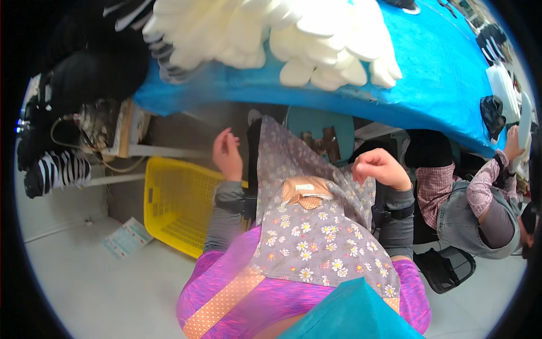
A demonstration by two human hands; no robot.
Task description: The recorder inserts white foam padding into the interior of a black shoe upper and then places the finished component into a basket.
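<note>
My left hand (pixel 228 156) is raised beside my lap, over the rim of the yellow basket. Its fingers are loosely bent and apart, with nothing seen in them. On the other side of my lap, my right hand (pixel 380 168) hangs above the apron's edge with its fingers curled in and nothing visible in them. Between the hands lies my grey daisy-print apron (pixel 316 237). Beyond them, a large heap of white, rounded, insole-like pads (pixel 322 45) covers the near part of the blue-covered table (pixel 435 73). Neither hand touches the pads or the table.
The yellow plastic basket (pixel 175 209) stands on the floor at my left, near a printed sheet (pixel 129 238). Black-and-white striped pieces (pixel 65 169) hang at far left. A co-worker (pixel 480 209) sits at right, a hand on a white piece. A black bag-like object (pixel 446 268) lies nearby.
</note>
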